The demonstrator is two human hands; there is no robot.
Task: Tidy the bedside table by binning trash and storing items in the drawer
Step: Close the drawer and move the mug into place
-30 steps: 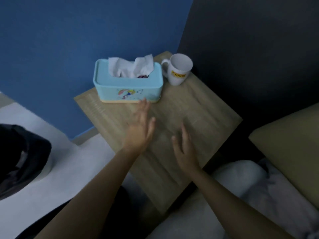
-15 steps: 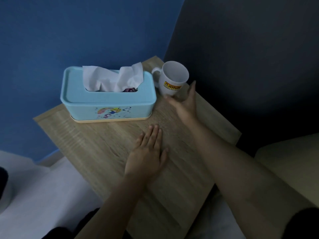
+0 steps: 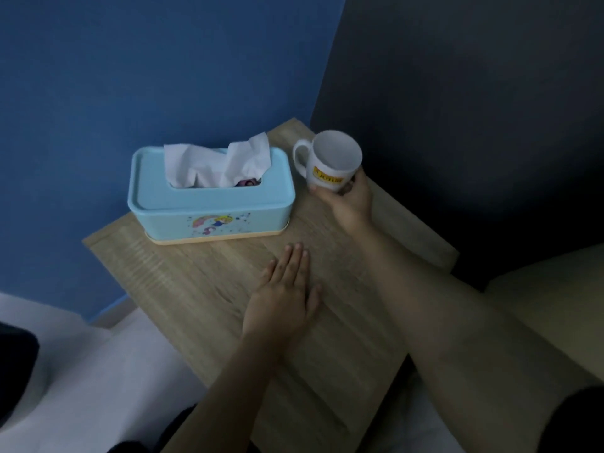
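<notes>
A white mug (image 3: 330, 160) with a yellow label stands tilted at the back right corner of the wooden bedside table (image 3: 202, 299). My right hand (image 3: 351, 201) grips the mug's lower part from the front, its handle pointing left. A light blue tissue box (image 3: 209, 204) with white tissue sticking out of its slot sits at the back left of the table. My left hand (image 3: 284, 299) lies flat on the tabletop, fingers together, in front of the box.
A blue wall stands behind the table and a dark panel (image 3: 474, 109) to its right. An olive pillow (image 3: 555, 289) lies at the right. White bedding (image 3: 81, 371) lies at the lower left, with a dark object (image 3: 16, 371) at the left edge.
My right hand has reached to the back of the table and closed around the mug, which now tilts. My left hand has settled flat on the tabletop.
</notes>
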